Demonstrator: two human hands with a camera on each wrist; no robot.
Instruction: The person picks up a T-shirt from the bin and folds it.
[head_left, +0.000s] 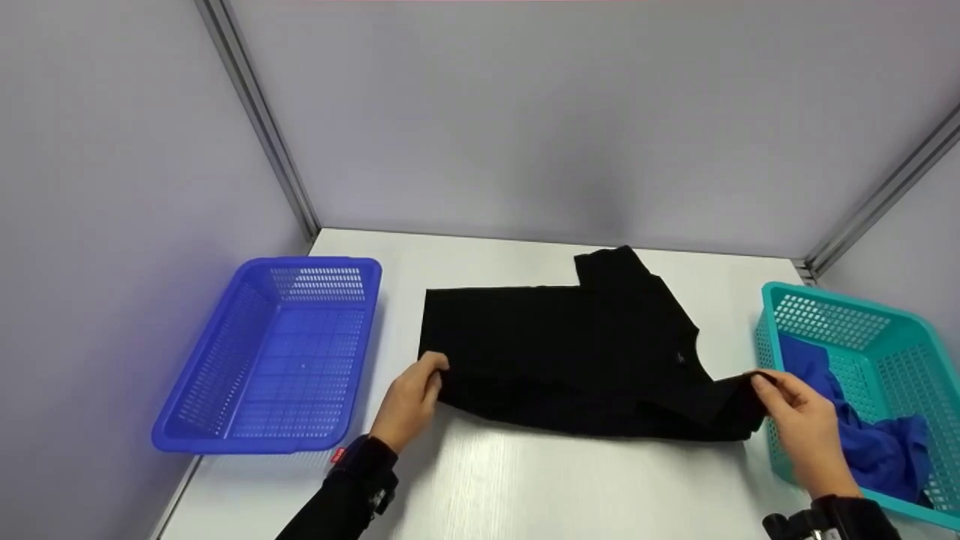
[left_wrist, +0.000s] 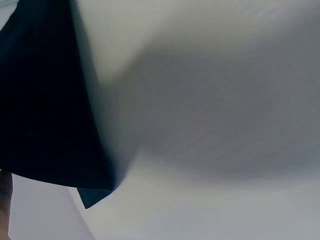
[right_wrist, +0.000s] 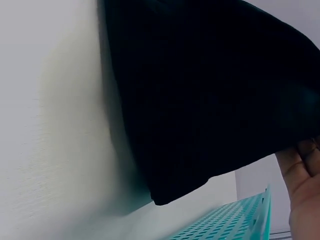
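Observation:
A black short-sleeved shirt (head_left: 540,345) lies sideways on the white table, its hem toward the left and its collar toward the right. My left hand (head_left: 409,401) pinches the near corner of the hem. At the other end my right hand (head_left: 806,427) holds the near sleeve between thumb and fingers, lifted a little above the table. In the left wrist view the shirt's edge (left_wrist: 50,110) hangs over the tabletop. The right wrist view shows dark cloth (right_wrist: 200,100) draping down from the fingers (right_wrist: 295,170).
A blue plastic basket (head_left: 259,442) stands on the left of the table. On the right is a teal basket (head_left: 847,300) with blue cloth (head_left: 881,442) in it, close beside my right hand. Grey panel walls (head_left: 525,112) rise behind and at both sides.

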